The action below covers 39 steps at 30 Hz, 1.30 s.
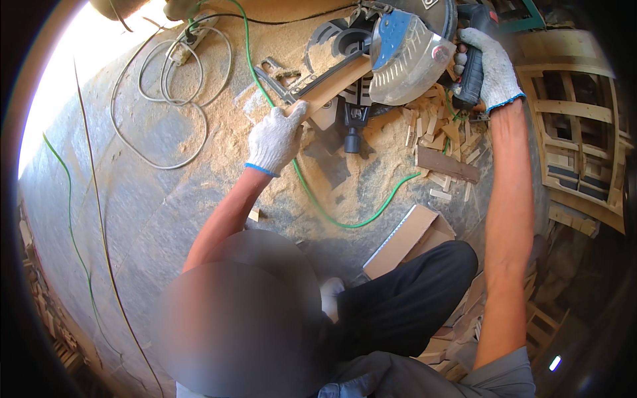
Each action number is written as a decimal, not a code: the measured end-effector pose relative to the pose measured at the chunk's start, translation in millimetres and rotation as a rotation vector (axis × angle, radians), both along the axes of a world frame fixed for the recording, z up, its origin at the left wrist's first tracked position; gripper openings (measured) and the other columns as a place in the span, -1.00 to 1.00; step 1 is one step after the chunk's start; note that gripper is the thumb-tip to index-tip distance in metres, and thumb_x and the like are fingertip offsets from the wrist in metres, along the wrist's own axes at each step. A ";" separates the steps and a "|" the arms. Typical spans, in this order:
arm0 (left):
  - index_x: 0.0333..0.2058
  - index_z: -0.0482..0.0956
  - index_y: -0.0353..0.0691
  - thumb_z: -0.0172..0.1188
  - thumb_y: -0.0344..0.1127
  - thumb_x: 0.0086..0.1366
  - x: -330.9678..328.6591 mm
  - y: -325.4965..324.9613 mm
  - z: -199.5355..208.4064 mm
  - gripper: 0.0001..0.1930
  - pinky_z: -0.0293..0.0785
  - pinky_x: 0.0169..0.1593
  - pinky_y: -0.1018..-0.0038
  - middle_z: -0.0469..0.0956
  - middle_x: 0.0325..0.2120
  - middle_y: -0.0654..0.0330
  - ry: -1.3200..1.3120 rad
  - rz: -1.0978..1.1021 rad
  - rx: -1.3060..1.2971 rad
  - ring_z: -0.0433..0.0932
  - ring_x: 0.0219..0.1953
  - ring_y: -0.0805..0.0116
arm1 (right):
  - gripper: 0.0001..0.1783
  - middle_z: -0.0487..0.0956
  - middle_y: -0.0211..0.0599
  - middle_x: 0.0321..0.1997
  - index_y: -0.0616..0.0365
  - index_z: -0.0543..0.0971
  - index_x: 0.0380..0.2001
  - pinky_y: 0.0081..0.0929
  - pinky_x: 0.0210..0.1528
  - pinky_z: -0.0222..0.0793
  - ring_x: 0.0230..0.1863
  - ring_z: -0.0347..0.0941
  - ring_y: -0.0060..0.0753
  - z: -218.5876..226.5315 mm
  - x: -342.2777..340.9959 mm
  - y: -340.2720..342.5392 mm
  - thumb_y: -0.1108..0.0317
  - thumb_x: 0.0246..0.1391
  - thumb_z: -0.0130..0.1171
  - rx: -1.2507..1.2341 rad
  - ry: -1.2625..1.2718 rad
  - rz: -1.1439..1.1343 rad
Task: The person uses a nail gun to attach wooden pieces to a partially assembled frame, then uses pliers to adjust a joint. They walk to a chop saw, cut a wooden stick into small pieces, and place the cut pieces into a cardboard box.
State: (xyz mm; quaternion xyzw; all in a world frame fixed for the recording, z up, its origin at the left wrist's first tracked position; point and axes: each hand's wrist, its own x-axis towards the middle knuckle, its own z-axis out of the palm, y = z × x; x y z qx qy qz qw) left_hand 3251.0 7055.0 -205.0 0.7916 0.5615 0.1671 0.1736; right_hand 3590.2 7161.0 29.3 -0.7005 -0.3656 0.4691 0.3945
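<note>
A miter saw [408, 63] with a blue and clear blade guard stands on the floor ahead of me. Across its base, along the black fence, lies a pale wooden strip [338, 84]. My left hand [273, 140], in a white knit glove with a blue cuff, is closed around the strip's near left end. At the upper right my right hand [496, 71], gloved the same way, wraps round the saw's black handle [472, 74]. The guard hides the strip's far end and the blade.
Sawdust [225, 86] and several wood offcuts [438, 129] surround the saw. A green cable [306, 189] crosses the floor before me; a grey cable [136, 142] coils at left. An open cardboard box [398, 249] sits by my knee. Wooden frames [574, 109] stand at right.
</note>
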 end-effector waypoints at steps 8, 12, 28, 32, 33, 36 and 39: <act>0.18 0.49 0.20 0.27 -0.24 0.34 3.1 0.5 -3.8 -0.56 0.59 -0.34 0.02 0.56 -0.34 -0.05 -0.026 0.005 0.035 0.67 -0.34 -0.11 | -0.82 0.55 -0.48 -0.50 0.00 0.55 -0.25 -0.45 -0.56 0.45 -0.59 0.47 -0.53 4.8 -4.4 -5.3 0.20 0.26 0.30 -0.086 0.028 -0.014; 0.18 0.49 0.19 0.32 -0.18 0.30 3.5 0.1 -2.2 -0.54 0.59 -0.34 0.02 0.56 -0.34 -0.06 -0.031 0.025 0.025 0.67 -0.34 -0.11 | -0.77 0.54 -0.48 -0.55 -0.02 0.55 -0.35 -0.42 -0.56 0.43 -0.62 0.46 -0.49 -3.0 -5.1 -6.2 0.12 0.25 0.31 0.003 0.008 -0.034; 0.29 0.49 0.21 0.25 -0.22 0.36 5.1 4.4 3.4 -0.49 0.63 -0.30 0.01 0.60 -0.25 -0.09 0.026 0.038 -0.095 0.70 -0.30 -0.14 | -0.87 0.55 -0.38 -0.57 0.17 0.63 -0.31 -0.40 -0.50 0.53 -0.61 0.51 -0.41 -148.1 -27.2 -98.5 0.35 0.20 0.33 0.296 0.061 -0.180; 0.31 0.48 0.18 0.26 -0.20 0.34 5.7 3.5 4.2 -0.46 0.63 -0.30 0.01 0.60 -0.25 -0.10 0.008 0.027 -0.125 0.70 -0.31 -0.14 | -0.89 0.55 -0.40 -0.57 0.19 0.62 -0.34 -0.41 -0.49 0.50 -0.61 0.50 -0.44 -127.8 -29.1 -97.1 0.39 0.18 0.33 0.257 0.172 -0.127; 0.31 0.48 0.17 0.26 -0.20 0.34 6.3 3.8 4.4 -0.45 0.63 -0.30 0.02 0.60 -0.24 -0.10 0.008 0.038 -0.125 0.70 -0.30 -0.13 | -0.87 0.55 -0.39 -0.57 0.15 0.61 -0.38 -0.43 -0.50 0.47 -0.61 0.49 -0.46 -121.4 -29.1 -93.5 0.35 0.20 0.31 0.248 0.137 -0.154; 0.28 0.48 0.11 0.27 -0.17 0.33 6.8 2.7 -6.6 -0.47 0.62 -0.33 0.03 0.59 -0.26 -0.09 -0.020 0.050 -0.045 0.70 -0.32 -0.11 | -0.83 0.55 -0.39 -0.57 0.12 0.58 -0.43 -0.43 -0.51 0.45 -0.61 0.48 -0.46 -82.6 -14.3 -68.6 0.32 0.21 0.28 0.183 0.111 -0.105; 0.25 0.48 0.09 0.25 -0.17 0.33 3.8 -1.2 -16.6 -0.49 0.62 -0.35 0.02 0.58 -0.31 -0.07 -0.021 0.048 -0.005 0.70 -0.34 -0.10 | -0.76 0.53 -0.41 -0.59 0.06 0.54 -0.43 -0.40 -0.53 0.44 -0.62 0.47 -0.42 -33.4 -7.9 -33.6 0.19 0.18 0.33 0.003 0.078 -0.097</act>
